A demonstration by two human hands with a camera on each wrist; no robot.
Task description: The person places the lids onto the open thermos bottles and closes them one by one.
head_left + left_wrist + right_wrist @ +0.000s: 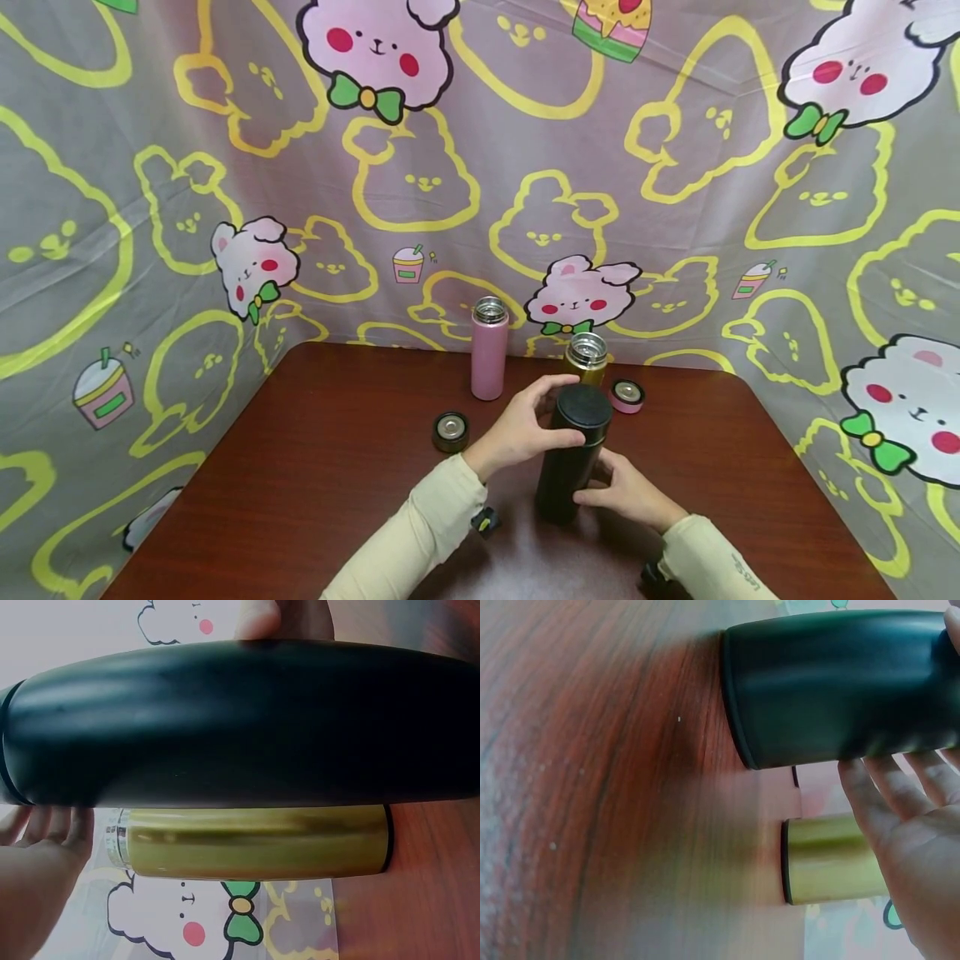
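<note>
A tall black thermos bottle (564,479) with its black lid (583,406) on leans slightly to one side near the middle of the table. My left hand (531,425) grips it around the lid end, thumb on the near side. Lower down, my right hand (628,493) holds the body, with the fingers (891,787) along its side. Behind the bottle stands a gold thermos bottle (255,844), its steel mouth uncovered and its body partly hidden in the head view. Whether the black bottle's base (739,701) touches the table cannot be told.
An uncapped pink thermos bottle (489,358) stands upright at the back of the brown table (315,467). A dark lid (451,431) lies upside down left of my hands. A pink-edged lid (627,395) lies at the right. Patterned cloth (450,200) surrounds the table's back and sides.
</note>
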